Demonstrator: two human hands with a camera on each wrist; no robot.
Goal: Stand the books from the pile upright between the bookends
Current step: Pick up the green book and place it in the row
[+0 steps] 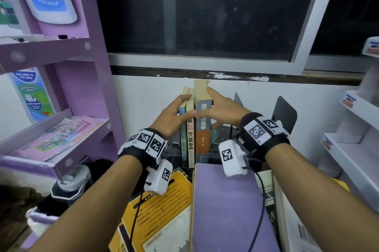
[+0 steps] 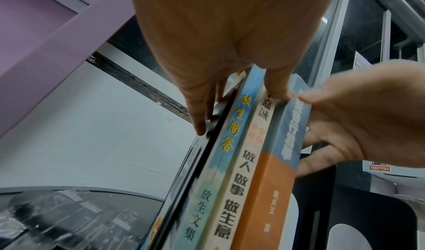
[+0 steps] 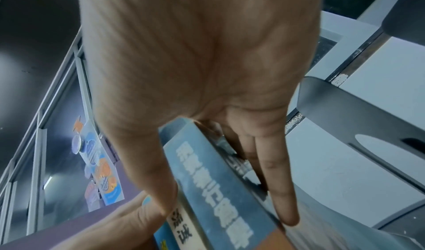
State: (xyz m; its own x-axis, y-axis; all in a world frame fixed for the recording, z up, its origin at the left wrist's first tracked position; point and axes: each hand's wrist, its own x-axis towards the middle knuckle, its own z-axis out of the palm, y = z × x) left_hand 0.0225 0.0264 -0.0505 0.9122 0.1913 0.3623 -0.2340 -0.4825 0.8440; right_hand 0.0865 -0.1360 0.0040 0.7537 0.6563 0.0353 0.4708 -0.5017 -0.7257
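Upright, three books [image 1: 192, 126] pressed between both hands.

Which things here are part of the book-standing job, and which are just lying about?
Part of the job:
three upright books
black bookend
purple book and yellow book in the pile
left hand, right hand

Lying about:
purple display rack
white shelves
window
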